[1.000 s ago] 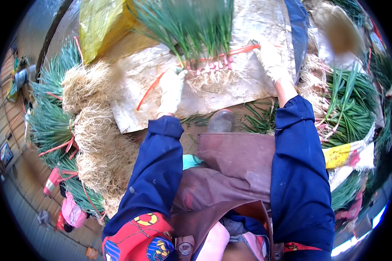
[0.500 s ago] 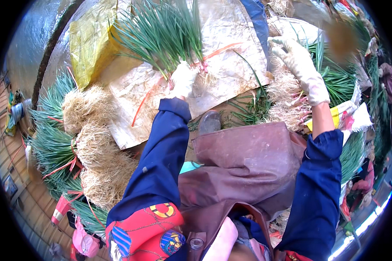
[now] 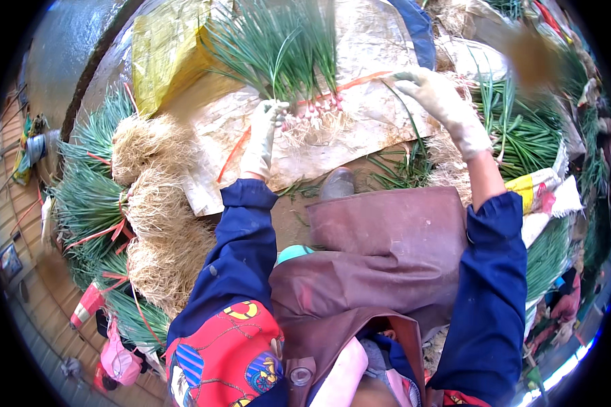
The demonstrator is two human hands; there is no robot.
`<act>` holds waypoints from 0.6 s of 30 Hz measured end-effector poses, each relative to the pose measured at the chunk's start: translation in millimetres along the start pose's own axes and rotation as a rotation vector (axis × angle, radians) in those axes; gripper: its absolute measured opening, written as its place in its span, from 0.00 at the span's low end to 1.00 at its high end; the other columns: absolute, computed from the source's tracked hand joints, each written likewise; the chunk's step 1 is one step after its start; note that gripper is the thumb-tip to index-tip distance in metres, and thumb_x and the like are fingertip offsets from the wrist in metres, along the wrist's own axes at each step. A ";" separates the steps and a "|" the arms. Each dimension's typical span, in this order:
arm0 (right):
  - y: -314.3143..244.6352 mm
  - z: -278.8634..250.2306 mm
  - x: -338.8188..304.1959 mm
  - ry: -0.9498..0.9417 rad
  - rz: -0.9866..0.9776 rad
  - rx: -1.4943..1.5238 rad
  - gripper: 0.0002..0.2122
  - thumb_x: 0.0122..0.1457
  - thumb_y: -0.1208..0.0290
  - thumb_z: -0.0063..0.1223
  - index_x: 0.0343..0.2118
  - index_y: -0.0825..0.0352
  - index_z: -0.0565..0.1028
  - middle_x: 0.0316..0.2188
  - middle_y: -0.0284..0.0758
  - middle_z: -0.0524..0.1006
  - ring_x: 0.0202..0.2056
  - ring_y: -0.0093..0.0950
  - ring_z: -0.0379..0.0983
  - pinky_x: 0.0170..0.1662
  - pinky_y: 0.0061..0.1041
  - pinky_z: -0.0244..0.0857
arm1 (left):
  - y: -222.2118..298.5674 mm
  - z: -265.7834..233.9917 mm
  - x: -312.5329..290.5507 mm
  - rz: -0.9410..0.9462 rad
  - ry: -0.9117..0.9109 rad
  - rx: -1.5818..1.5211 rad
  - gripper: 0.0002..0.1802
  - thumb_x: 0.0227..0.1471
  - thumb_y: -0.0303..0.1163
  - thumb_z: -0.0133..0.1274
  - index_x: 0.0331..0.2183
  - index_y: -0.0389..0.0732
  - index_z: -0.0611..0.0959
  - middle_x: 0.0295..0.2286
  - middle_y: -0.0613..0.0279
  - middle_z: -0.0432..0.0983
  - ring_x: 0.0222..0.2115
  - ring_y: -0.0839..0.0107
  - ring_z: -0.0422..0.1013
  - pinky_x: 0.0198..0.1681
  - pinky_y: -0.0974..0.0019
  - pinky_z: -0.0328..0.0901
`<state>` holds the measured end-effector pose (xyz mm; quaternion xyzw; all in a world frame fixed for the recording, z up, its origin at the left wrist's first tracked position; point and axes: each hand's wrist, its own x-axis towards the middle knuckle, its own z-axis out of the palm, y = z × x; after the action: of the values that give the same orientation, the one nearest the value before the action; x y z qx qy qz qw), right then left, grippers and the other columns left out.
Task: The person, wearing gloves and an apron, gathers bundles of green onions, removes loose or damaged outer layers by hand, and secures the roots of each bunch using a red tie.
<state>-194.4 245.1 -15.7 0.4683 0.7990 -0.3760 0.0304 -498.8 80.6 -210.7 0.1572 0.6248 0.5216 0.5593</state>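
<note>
Pale, stained sheet [image 3: 380,130] spread just beyond my brown apron [image 3: 387,227]. Gloved left hand [image 3: 265,134] curls at the left edge of the spring-onion bunch [image 3: 286,57] lying on it, roots [image 3: 320,127] toward me; right hand [image 3: 442,105], fingers bent, is by the right end of a red strip [image 3: 365,80]; whether either grips anything I cannot tell. Bunch judged light, its leaves [image 3: 271,34] beyond easily bruised: best held by the firmer stems just past the bulbs [image 3: 334,103].

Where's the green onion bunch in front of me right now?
The bunch is at upper middle in the head view, on the pale sheet, bulbs between your left hand and right hand.
</note>
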 end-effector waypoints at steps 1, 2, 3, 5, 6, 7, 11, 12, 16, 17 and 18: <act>-2.6 9.8 14.1 -0.024 -0.003 0.002 0.15 0.58 0.63 0.46 0.45 0.63 0.73 0.42 0.38 0.75 0.43 0.28 0.71 0.47 0.24 0.63 | -18.1 -10.7 5.3 -0.004 0.025 0.044 0.07 0.45 0.29 0.56 0.27 0.38 0.76 0.19 0.68 0.71 0.16 0.83 0.63 0.18 0.81 0.58; -7.7 23.5 33.8 -0.065 -0.017 0.005 0.15 0.58 0.63 0.46 0.46 0.64 0.73 0.43 0.38 0.75 0.43 0.28 0.71 0.47 0.24 0.63 | -42.3 -29.2 9.7 -0.014 0.069 0.085 0.06 0.46 0.31 0.56 0.25 0.39 0.77 0.19 0.69 0.71 0.17 0.82 0.64 0.20 0.79 0.59; -7.4 39.6 50.7 -0.104 0.077 0.086 0.16 0.58 0.64 0.46 0.47 0.65 0.72 0.43 0.39 0.74 0.44 0.29 0.71 0.48 0.25 0.62 | -62.8 -40.0 14.3 0.071 0.093 0.180 0.06 0.46 0.31 0.55 0.25 0.39 0.77 0.19 0.69 0.71 0.17 0.81 0.65 0.21 0.77 0.60; 2.2 85.0 88.3 -0.199 0.258 0.244 0.18 0.57 0.64 0.46 0.49 0.66 0.70 0.45 0.41 0.73 0.45 0.32 0.70 0.49 0.26 0.62 | -94.0 -55.8 18.1 0.234 0.155 0.371 0.07 0.46 0.32 0.54 0.24 0.39 0.78 0.19 0.70 0.72 0.19 0.79 0.67 0.23 0.74 0.61; 16.5 108.5 104.4 -0.173 0.150 0.198 0.19 0.57 0.64 0.47 0.50 0.66 0.69 0.46 0.42 0.73 0.46 0.32 0.69 0.49 0.27 0.61 | -91.1 -48.9 19.3 0.197 0.108 0.379 0.06 0.48 0.31 0.53 0.26 0.38 0.78 0.20 0.70 0.72 0.20 0.79 0.67 0.24 0.74 0.62; 34.4 137.7 120.1 -0.150 0.043 0.155 0.20 0.56 0.64 0.47 0.51 0.67 0.68 0.46 0.43 0.72 0.47 0.33 0.68 0.50 0.28 0.60 | -83.7 -35.2 18.5 0.156 0.063 0.387 0.06 0.49 0.31 0.52 0.29 0.38 0.79 0.21 0.69 0.73 0.20 0.79 0.67 0.25 0.74 0.62; 49.6 224.8 124.8 0.058 -0.004 0.220 0.26 0.52 0.65 0.50 0.54 0.70 0.63 0.53 0.45 0.66 0.55 0.36 0.61 0.57 0.28 0.52 | -67.8 15.6 18.3 0.115 0.059 0.276 0.08 0.49 0.32 0.52 0.32 0.38 0.78 0.25 0.67 0.74 0.24 0.78 0.68 0.30 0.74 0.63; 47.8 226.4 125.8 -0.005 0.006 0.227 0.26 0.52 0.65 0.50 0.54 0.71 0.63 0.53 0.45 0.66 0.55 0.36 0.60 0.58 0.28 0.52 | -67.5 15.7 19.4 0.156 0.091 0.279 0.09 0.47 0.31 0.55 0.31 0.37 0.78 0.24 0.66 0.74 0.22 0.77 0.68 0.28 0.73 0.64; 25.7 171.6 128.3 -0.167 0.044 0.190 0.23 0.54 0.64 0.49 0.52 0.69 0.66 0.50 0.43 0.70 0.53 0.35 0.64 0.56 0.27 0.55 | -52.9 0.8 7.4 -0.145 0.093 0.088 0.08 0.48 0.32 0.55 0.32 0.40 0.79 0.24 0.69 0.74 0.23 0.81 0.67 0.27 0.77 0.62; 19.5 154.9 126.9 -0.201 0.056 0.223 0.22 0.54 0.64 0.49 0.51 0.69 0.67 0.49 0.42 0.71 0.52 0.35 0.65 0.55 0.27 0.56 | -48.7 -5.5 4.3 -0.138 0.109 0.140 0.08 0.49 0.33 0.54 0.33 0.42 0.79 0.25 0.71 0.74 0.24 0.83 0.67 0.27 0.78 0.61; 22.4 145.4 123.1 -0.226 0.079 0.257 0.21 0.54 0.64 0.48 0.50 0.68 0.68 0.48 0.42 0.72 0.52 0.34 0.66 0.55 0.27 0.57 | -39.9 -0.8 0.1 -0.132 0.111 0.196 0.08 0.49 0.33 0.54 0.34 0.44 0.79 0.25 0.73 0.74 0.25 0.84 0.67 0.28 0.79 0.61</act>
<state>-290.2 249.1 -181.8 0.4543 0.7166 -0.5239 0.0746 -484.1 64.1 -243.9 0.1403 0.7118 0.4279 0.5390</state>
